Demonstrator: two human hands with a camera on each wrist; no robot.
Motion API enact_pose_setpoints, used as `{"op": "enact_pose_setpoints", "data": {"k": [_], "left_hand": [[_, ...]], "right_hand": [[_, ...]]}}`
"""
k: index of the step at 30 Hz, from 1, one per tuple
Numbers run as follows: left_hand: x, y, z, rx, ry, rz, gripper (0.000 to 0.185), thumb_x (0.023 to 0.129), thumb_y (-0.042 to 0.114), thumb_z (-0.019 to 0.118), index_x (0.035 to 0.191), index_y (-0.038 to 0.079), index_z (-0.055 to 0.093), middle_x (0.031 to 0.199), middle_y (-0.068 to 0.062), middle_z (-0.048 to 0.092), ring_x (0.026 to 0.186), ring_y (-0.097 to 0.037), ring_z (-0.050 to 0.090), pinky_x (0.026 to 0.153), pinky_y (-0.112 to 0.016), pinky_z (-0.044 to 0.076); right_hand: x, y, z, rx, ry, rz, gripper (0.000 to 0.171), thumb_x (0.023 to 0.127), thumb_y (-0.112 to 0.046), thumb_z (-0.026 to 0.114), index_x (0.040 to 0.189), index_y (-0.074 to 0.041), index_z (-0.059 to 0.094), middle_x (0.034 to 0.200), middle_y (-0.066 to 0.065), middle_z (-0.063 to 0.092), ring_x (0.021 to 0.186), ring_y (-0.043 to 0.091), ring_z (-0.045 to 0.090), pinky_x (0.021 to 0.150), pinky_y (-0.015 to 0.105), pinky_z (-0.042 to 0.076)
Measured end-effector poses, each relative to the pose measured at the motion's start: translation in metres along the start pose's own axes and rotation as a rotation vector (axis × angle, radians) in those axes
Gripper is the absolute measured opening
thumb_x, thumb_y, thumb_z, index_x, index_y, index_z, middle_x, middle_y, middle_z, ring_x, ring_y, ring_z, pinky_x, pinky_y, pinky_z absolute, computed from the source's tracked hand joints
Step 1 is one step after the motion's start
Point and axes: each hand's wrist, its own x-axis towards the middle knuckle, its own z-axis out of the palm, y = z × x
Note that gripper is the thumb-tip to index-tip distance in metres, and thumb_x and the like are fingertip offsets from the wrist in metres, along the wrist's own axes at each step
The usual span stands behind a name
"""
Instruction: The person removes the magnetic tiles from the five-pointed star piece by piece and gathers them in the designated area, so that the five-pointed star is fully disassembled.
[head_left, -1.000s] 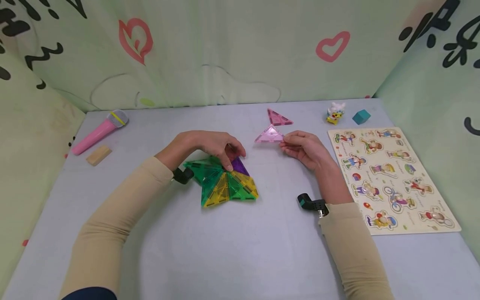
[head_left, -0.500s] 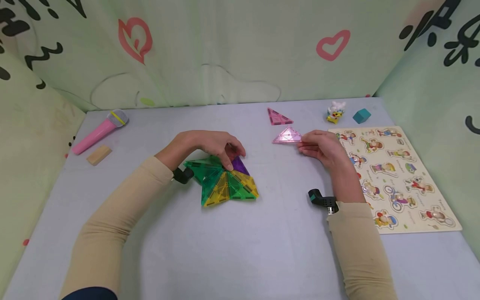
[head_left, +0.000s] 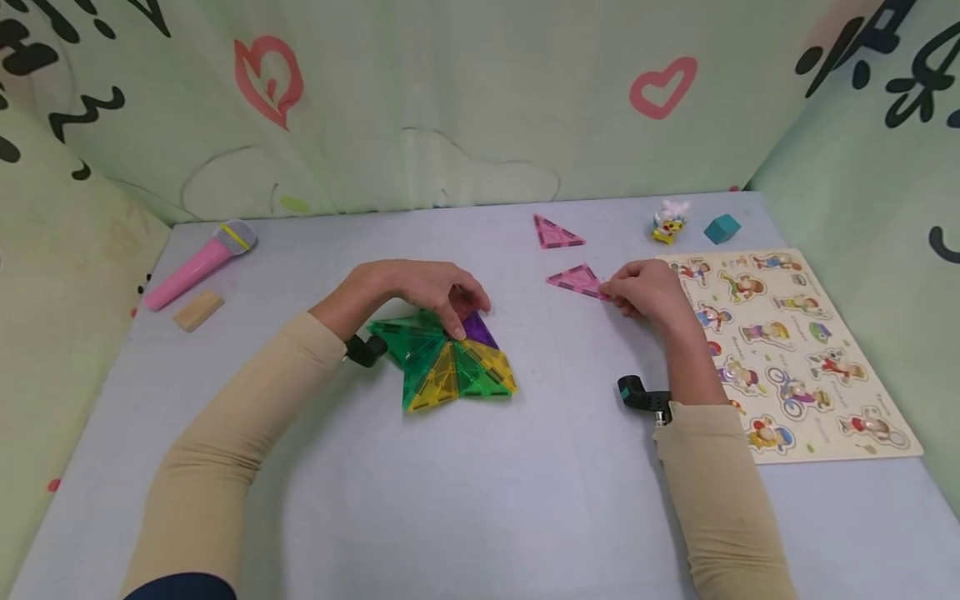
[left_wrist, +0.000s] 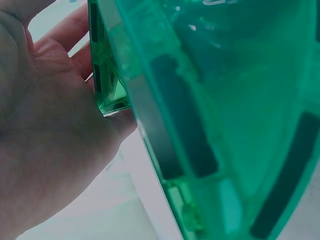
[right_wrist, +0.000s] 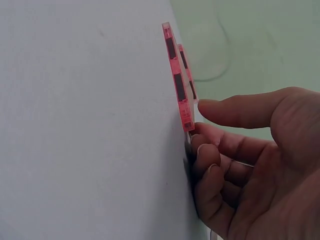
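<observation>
From the head view, the right hand point(head_left: 647, 292) has a pink triangular magnetic tile point(head_left: 577, 281) pinched at its right corner, out in front of the tile cluster's right side and just left of the picture board point(head_left: 802, 358). A second ago that tile was further left, closer to the green, yellow and purple tile cluster point(head_left: 457, 367); it also looked paler, and now it's turned so its right end dips. Left hand point(head_left: 420, 287) hasn't really budged, thumb and fingers still bent over the top of the cluster, holding it. The other pink triangle point(head_left: 557, 232) is lying on the tabletop point(head_left: 420, 508) just behind the held one, same spot as before. Left wrist cam: a big green tile fills most of it, with the thumb and fingers at the cluster's edge, fingertips hidden. Right wrist cam: thumb and curled fingers close on the pink tile's lower end, with the other pink one peeking out behind.
</observation>
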Motion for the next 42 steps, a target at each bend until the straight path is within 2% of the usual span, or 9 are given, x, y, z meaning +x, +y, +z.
{"op": "enact_pose_setpoints", "data": {"k": [8,14,18,24,32,36,42], "left_hand": [[-0.001,-0.004,0.002,-0.015,0.021,0.011,0.056,0.084,0.025,0.079,0.135,0.013,0.058,0.132,-0.004,0.059,0.119,-0.021,0.053,0.105,-0.036,0.047],[-0.003,-0.007,0.005,-0.039,0.048,0.008,0.055,0.084,0.027,0.079,0.134,0.016,0.058,0.140,-0.003,0.050,0.126,-0.020,0.053,0.107,-0.037,0.047],[-0.004,-0.007,0.005,-0.048,0.066,0.014,0.054,0.084,0.027,0.079,0.132,0.016,0.059,0.142,-0.003,0.045,0.126,-0.020,0.052,0.108,-0.037,0.047],[-0.007,-0.010,0.007,-0.016,0.118,0.037,0.053,0.084,0.028,0.080,0.132,0.015,0.061,0.148,-0.005,0.040,0.125,-0.022,0.050,0.106,-0.038,0.047],[-0.013,-0.020,0.010,0.016,0.201,0.037,0.061,0.084,0.033,0.079,0.138,0.019,0.056,0.161,-0.005,0.026,0.146,-0.025,0.027,0.119,-0.049,0.031],[-0.016,-0.024,0.013,0.006,0.228,0.024,0.063,0.084,0.035,0.079,0.139,0.020,0.054,0.160,-0.004,0.027,0.147,-0.025,0.026,0.121,-0.050,0.027],[-0.019,-0.024,0.016,0.015,0.261,0.020,0.056,0.084,0.037,0.079,0.135,0.021,0.059,0.150,-0.001,0.041,0.138,-0.022,0.037,0.117,-0.048,0.033]], "right_hand": [[0.001,-0.002,0.004,0.008,0.020,-0.038,0.034,0.095,-0.033,0.065,0.113,-0.005,0.066,0.087,0.003,0.060,0.079,0.020,0.054,0.068,0.025,0.047],[-0.006,-0.012,0.009,0.005,0.038,-0.085,0.032,0.096,-0.032,0.063,0.113,-0.005,0.066,0.096,0.008,0.062,0.090,0.024,0.052,0.075,0.029,0.044],[-0.008,-0.019,0.014,0.017,0.014,-0.120,0.031,0.096,-0.031,0.063,0.113,-0.005,0.066,0.094,0.007,0.064,0.087,0.023,0.055,0.076,0.030,0.046],[-0.005,-0.024,0.027,0.022,-0.066,-0.179,0.031,0.096,-0.030,0.064,0.113,-0.004,0.065,0.091,0.007,0.065,0.080,0.019,0.059,0.074,0.028,0.050],[-0.003,-0.030,0.043,-0.053,-0.132,-0.266,0.028,0.096,-0.027,0.064,0.115,-0.007,0.068,0.108,0.014,0.068,0.085,0.023,0.061,0.075,0.026,0.051],[-0.002,-0.032,0.048,-0.052,-0.150,-0.283,0.028,0.097,-0.028,0.064,0.114,-0.007,0.068,0.108,0.014,0.068,0.087,0.024,0.062,0.076,0.025,0.052],[-0.002,-0.036,0.059,-0.054,-0.185,-0.326,0.024,0.096,-0.026,0.064,0.110,-0.007,0.069,0.101,0.013,0.070,0.084,0.023,0.063,0.075,0.025,0.053]]}}
